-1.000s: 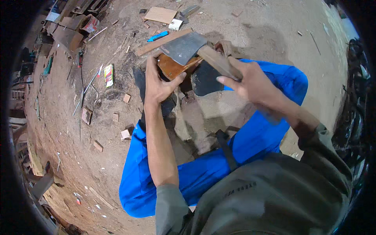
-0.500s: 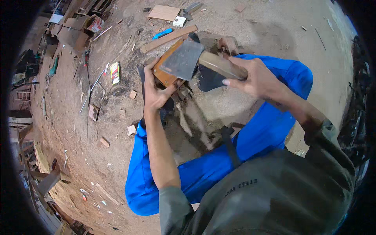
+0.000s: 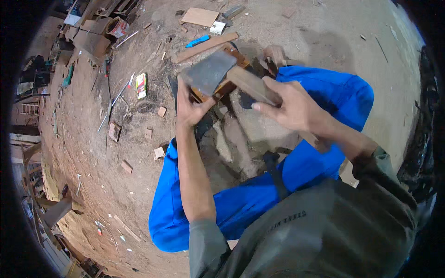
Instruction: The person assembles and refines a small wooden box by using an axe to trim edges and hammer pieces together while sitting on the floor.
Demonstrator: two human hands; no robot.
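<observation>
My left hand [image 3: 191, 107] is closed around an orange-brown wooden block [image 3: 238, 55], near my legs in the middle of the view, with thumb and fingers at its near end. My right hand [image 3: 289, 105] grips the wooden handle [image 3: 248, 82] of a hatchet. Its wide grey metal blade [image 3: 209, 71], smeared by motion, lies across the block and hides much of it; whether blade and block touch I cannot tell. Some dark material [image 3: 204, 125] shows beneath my left wrist.
A long plank [image 3: 208, 46], blue tool [image 3: 198, 41] and pale board [image 3: 199, 16] lie beyond my hands. Leftward are a green-yellow packet [image 3: 141, 85], several offcuts [image 3: 114, 131], metal rods [image 3: 116, 102], a bucket [image 3: 117, 28] and cardboard [image 3: 90, 41]. Dark clutter [image 3: 415, 139] lines the right edge.
The hatchet blade and block have shifted and changed angle; the blade now sits further left over the block. Both hands keep their hold. The whole scene sits slightly further right in the view.
</observation>
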